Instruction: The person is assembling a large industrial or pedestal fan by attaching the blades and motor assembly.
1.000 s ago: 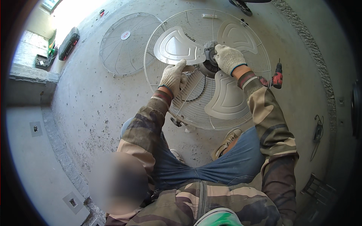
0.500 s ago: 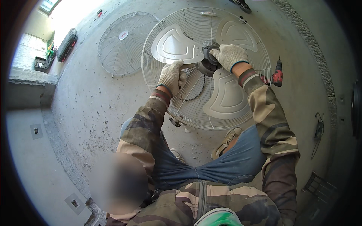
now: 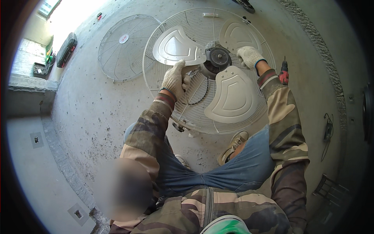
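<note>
The left hand [image 3: 174,80] is gripping the left blade [image 3: 176,46]. The right hand [image 3: 249,58] is hovering, curled, near the hub [image 3: 218,57]; whether holding anything, one cannot tell. The left blade and hub are sitting inside the guard [image 3: 191,117] on the floor [image 3: 105,117].

fan blade [image 3: 177,47]: smooth, glossy metal | gloves [image 3: 173,81]: rough knit cloth

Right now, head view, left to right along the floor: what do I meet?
Black case → badged grille → left hand → fan hub → right hand → drill → corded device.
</note>
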The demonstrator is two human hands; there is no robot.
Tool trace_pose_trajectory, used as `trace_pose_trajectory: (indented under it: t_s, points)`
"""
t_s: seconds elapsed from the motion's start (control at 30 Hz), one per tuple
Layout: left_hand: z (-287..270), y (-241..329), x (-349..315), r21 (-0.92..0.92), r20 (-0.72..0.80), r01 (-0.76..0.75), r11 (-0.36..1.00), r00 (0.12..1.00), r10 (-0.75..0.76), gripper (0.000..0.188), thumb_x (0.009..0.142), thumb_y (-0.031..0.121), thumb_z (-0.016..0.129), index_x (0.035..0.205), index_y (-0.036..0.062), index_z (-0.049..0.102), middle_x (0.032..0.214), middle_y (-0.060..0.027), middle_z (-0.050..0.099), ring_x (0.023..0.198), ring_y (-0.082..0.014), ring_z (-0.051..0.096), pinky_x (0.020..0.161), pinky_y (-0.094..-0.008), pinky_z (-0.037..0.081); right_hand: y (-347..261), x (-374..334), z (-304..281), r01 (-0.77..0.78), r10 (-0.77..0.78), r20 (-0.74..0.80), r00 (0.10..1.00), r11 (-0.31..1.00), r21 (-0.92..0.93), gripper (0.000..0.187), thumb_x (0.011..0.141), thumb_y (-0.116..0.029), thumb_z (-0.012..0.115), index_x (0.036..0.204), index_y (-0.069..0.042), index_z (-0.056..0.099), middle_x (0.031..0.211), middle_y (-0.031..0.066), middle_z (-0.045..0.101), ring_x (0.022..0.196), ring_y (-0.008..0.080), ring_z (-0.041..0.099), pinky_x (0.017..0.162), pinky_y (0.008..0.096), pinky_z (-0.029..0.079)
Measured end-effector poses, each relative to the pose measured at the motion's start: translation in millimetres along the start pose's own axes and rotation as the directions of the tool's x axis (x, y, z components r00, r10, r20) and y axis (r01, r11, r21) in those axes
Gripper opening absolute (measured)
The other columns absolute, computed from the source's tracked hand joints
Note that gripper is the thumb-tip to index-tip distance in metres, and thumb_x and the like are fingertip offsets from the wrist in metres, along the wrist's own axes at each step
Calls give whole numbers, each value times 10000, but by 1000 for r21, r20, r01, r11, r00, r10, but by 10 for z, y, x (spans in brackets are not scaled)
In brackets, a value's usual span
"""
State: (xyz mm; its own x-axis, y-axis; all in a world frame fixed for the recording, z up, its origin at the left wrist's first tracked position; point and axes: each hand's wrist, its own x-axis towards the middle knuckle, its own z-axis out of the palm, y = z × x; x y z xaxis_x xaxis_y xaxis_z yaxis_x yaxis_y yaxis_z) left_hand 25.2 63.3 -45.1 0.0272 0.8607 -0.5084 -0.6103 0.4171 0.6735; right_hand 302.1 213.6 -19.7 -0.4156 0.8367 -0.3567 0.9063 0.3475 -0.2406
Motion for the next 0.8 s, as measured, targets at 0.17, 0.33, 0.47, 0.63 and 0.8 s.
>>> trace_pose_trajectory:
  t_s: [0.17,0.33,0.47,0.63,0.8]
  points:
    - [60,1,71,-81,23,27,996,999,-25,325,1076,312,466,1259,48,511,1217,-175,698,569,-75,444,403,-198,346,146,-279,235,-305,205,227,952,683,664,318,970,-257,551,992,18,710,867,162,719,663,256,697,587,366,555]
    - [117,48,147,-163,76,17,986,997,-4,301,1068,289,464,1227,40,521,1246,-181,688,562,-81,453,400,-199,350,-84,-399,340,-367,150,339,929,495,787,383,992,-400,591,1069,-50,727,918,87,704,805,173,659,713,345,543]
    - [130,-11,202,44,46,12,999,999,-14,333,1021,292,549,1224,28,566,1207,-153,702,562,-65,450,418,-209,358,-337,-450,433,-255,130,227,965,661,705,368,967,-384,668,1094,-44,731,968,45,716,865,157,651,787,323,533]
    - [102,-73,168,549,281,-203,811,958,50,320,936,207,688,1230,79,686,1122,-85,698,707,-86,572,618,-247,503,-333,-506,661,-100,83,64,995,561,822,368,1002,-340,616,1143,-14,713,1006,97,729,888,185,660,824,331,528]
    - [157,-78,87,426,109,103,899,980,-164,326,912,168,713,1207,28,713,1031,-42,713,894,-144,651,832,-267,546,-211,-545,784,122,-57,-115,992,709,694,373,1031,-334,563,1155,-11,700,1004,111,725,890,198,664,825,333,529]
